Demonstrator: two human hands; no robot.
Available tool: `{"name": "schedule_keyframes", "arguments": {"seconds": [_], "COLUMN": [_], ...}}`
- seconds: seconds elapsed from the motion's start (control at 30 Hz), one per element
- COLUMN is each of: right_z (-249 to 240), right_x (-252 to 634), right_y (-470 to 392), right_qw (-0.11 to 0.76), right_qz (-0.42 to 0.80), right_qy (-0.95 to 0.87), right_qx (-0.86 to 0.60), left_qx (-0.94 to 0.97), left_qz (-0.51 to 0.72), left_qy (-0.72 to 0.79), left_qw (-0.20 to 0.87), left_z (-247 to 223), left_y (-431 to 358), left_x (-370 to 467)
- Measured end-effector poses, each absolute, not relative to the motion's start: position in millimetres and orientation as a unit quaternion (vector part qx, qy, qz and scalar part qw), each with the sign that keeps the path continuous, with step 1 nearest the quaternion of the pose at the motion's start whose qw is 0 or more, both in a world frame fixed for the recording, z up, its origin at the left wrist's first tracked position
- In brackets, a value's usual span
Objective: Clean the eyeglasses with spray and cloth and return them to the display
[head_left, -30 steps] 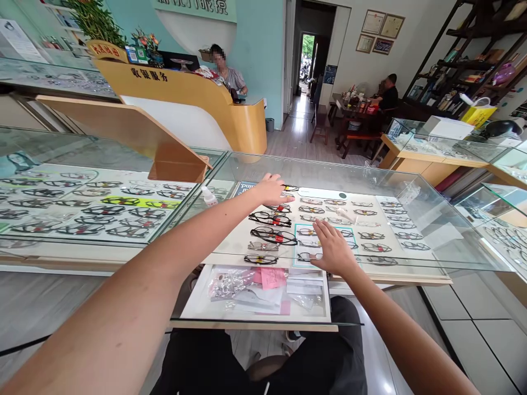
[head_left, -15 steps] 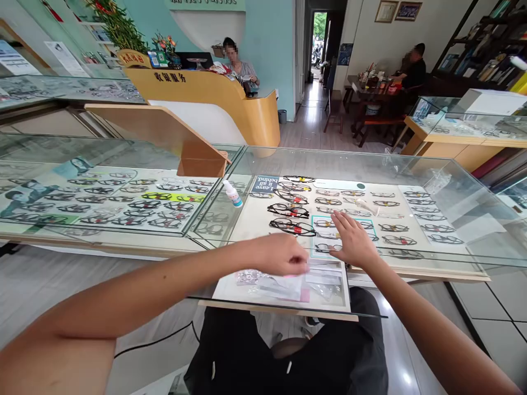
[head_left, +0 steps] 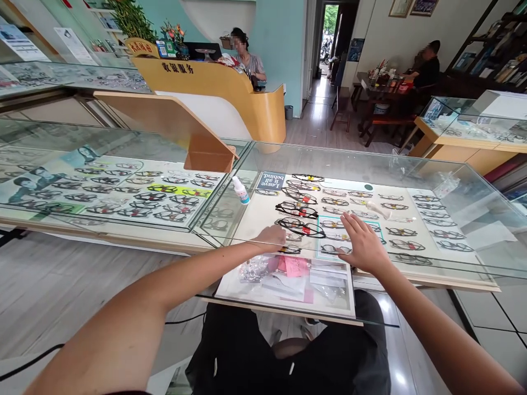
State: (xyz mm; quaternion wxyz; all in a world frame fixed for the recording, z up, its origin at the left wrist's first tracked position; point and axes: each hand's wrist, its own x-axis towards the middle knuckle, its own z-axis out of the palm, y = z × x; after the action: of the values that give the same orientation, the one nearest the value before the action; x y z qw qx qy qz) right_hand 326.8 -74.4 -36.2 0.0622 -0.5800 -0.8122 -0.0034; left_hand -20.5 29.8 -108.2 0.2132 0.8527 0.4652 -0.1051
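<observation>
My left hand [head_left: 269,240] is over the left part of the display case, its fingers curled and closed; what they hold, if anything, is hidden. Just right of it lie dark-framed eyeglasses [head_left: 300,226], and part of another pair [head_left: 290,249] shows beside the fingertips. My right hand [head_left: 365,241] is open with fingers spread, at the glass top above a teal-edged card [head_left: 381,233] with several eyeglasses. Below both hands is a pulled-out drawer [head_left: 234,293] holding clear plastic bags [head_left: 257,269], a pink paper [head_left: 296,266] and white papers [head_left: 284,286].
A white spray bottle [head_left: 241,190] stands left of the eyeglass rows. An open wooden lid [head_left: 164,112] rises from the neighbouring glass case [head_left: 102,222]. Beyond are a yellow counter [head_left: 269,112] with a person [head_left: 249,63] behind it and another person [head_left: 428,68] seated at a table.
My left hand has moved left and forward from above the drawer to the display case, uncovering the pink paper. My right hand stays spread at the glass. The view has shifted slightly.
</observation>
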Motion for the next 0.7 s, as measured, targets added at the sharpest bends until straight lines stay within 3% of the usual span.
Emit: {"name": "schedule_keyframes", "arguments": {"seconds": [0.23,0.7], "right_z": [-35.6,-35.1], "right_x": [325.2,323.6], "right_y": [-78.0,-83.0], "right_qw": [0.057,0.066], "right_qz": [-0.015,-0.015], "right_qy": [-0.811,-0.815], "right_qx": [-0.583,-0.576], "left_qx": [0.770,0.783], "left_qz": [0.009,0.035], "left_qy": [0.638,0.620], "left_qw": [0.028,-0.037], "left_z": [-156.8,-189.4], "left_y": [98.7,184.3], "left_x": [-55.9,-87.2]}}
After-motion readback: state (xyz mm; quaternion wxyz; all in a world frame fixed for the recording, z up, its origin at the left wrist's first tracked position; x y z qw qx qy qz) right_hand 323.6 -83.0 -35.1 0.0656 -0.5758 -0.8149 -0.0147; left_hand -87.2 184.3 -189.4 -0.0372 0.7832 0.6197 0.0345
